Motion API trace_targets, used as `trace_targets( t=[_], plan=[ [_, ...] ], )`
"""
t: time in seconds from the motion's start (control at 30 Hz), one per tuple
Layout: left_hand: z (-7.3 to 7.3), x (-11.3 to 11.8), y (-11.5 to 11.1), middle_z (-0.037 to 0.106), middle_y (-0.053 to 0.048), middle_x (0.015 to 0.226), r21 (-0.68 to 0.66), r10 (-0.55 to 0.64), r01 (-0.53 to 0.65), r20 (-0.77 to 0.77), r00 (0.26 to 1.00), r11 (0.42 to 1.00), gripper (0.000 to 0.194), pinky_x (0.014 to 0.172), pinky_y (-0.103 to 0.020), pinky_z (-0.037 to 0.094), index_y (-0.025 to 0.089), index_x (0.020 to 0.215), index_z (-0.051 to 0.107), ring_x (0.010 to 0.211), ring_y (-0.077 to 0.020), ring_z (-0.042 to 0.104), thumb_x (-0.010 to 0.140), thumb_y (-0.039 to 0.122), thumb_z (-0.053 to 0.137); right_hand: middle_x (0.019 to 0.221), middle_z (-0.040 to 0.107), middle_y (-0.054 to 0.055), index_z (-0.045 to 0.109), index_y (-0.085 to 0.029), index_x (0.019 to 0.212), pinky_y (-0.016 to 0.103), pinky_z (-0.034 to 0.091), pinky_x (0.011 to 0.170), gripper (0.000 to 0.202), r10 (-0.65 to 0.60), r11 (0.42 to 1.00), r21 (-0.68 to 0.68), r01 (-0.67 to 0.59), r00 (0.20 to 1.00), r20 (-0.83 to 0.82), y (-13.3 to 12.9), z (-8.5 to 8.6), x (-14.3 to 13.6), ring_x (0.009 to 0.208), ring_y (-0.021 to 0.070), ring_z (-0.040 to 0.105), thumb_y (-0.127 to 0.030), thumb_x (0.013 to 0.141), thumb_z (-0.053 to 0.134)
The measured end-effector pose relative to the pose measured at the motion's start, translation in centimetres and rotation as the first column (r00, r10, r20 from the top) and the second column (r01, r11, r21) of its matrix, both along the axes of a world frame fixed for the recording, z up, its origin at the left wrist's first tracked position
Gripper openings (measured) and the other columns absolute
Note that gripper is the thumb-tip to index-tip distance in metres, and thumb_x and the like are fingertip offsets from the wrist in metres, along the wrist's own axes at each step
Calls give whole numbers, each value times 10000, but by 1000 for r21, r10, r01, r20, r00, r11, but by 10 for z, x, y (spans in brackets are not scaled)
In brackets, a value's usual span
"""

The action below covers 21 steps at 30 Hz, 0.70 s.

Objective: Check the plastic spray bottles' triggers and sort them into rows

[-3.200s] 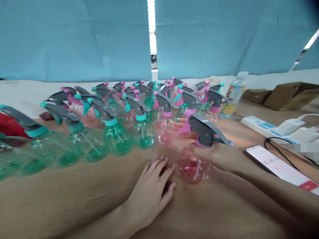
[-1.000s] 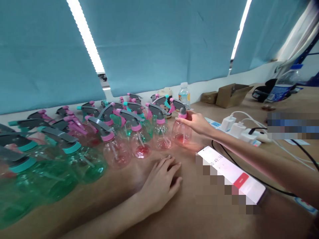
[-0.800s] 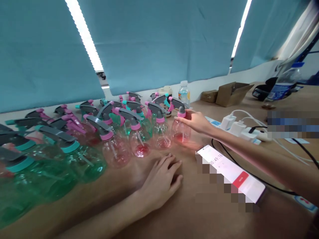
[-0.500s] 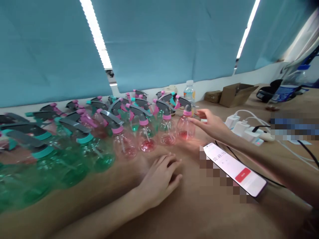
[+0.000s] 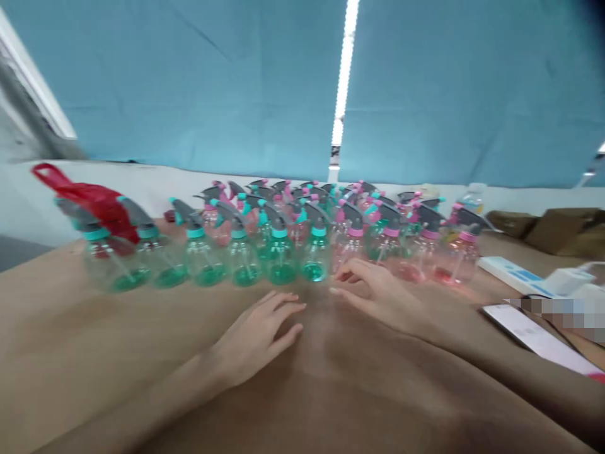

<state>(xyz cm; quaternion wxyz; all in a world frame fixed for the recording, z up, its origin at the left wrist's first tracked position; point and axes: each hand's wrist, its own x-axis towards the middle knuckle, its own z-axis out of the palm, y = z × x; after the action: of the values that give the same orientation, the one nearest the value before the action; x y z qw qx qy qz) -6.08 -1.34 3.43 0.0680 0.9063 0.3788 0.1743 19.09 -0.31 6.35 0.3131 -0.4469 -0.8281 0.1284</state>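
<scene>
My left hand [image 5: 255,337] rests low over the table with its fingers apart, holding nothing. My right hand [image 5: 375,293] hovers just in front of a pink-collared spray bottle [image 5: 352,243], its fingers spread and slightly curled with nothing in them; whether it touches the bottle I cannot tell. Between the two hands, a little farther back, stands a green spray bottle [image 5: 315,261] with a turquoise collar and grey trigger. Several green bottles line up to the left, and pink ones reach right to an end pink spray bottle [image 5: 456,255]. All stand upright with a little coloured bottom showing.
More spray bottles crowd behind the front row. A red plastic bag [image 5: 106,205] lies at the far left. On the right are a phone [image 5: 539,337], a white power strip [image 5: 517,274], cardboard boxes [image 5: 564,230] and a clear drink bottle [image 5: 472,198]. A blue curtain [image 5: 212,94] hangs behind.
The view has swung left, bringing the whole green row and red bag into sight. My right hand has come away from the end pink bottle, leftward, nearer my left hand.
</scene>
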Motion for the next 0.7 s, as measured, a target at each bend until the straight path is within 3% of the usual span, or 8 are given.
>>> trace_targets(
  t=[0.23, 0.4, 0.57, 0.7],
  plan=[
    [-8, -130, -27, 613, -36, 1173, 7, 353, -357, 139, 925, 934, 278, 942, -367, 442, 276, 1151, 590, 1036, -247, 607, 927, 391, 473, 934, 657, 50, 601, -174, 916, 305, 487, 823, 83, 302, 953, 26, -301, 948, -97, 31, -21, -146, 891, 152, 616, -214, 844, 594],
    [-22, -207, -24, 616, -58, 1123, 23, 591, -623, 290, 753, 782, 299, 880, -455, 463, 240, 1137, 571, 983, -283, 610, 907, 420, 508, 951, 666, 55, 599, -173, 942, 308, 498, 819, 111, 410, 910, 20, -414, 893, -187, 42, -31, -232, 894, 153, 623, -193, 834, 601],
    [-24, -255, 6, 603, -103, 1097, -26, 727, -806, 450, 519, 591, 429, 840, -464, 496, 153, 1238, 483, 1008, -284, 594, 872, 330, 621, 1033, 677, 91, 595, -155, 1023, 320, 522, 787, 186, 429, 884, -66, -462, 860, -278, 47, -38, -298, 901, 160, 642, -158, 838, 591],
    [-15, -268, 34, 559, -94, 1209, -47, 729, -854, 547, 412, 518, 307, 820, -434, 516, 162, 1216, 540, 996, -242, 607, 942, 292, 588, 1140, 624, 84, 579, -161, 1136, 394, 520, 821, 267, 442, 855, -131, -502, 837, -322, 54, -46, -330, 963, 190, 624, -270, 892, 574]
  ],
)
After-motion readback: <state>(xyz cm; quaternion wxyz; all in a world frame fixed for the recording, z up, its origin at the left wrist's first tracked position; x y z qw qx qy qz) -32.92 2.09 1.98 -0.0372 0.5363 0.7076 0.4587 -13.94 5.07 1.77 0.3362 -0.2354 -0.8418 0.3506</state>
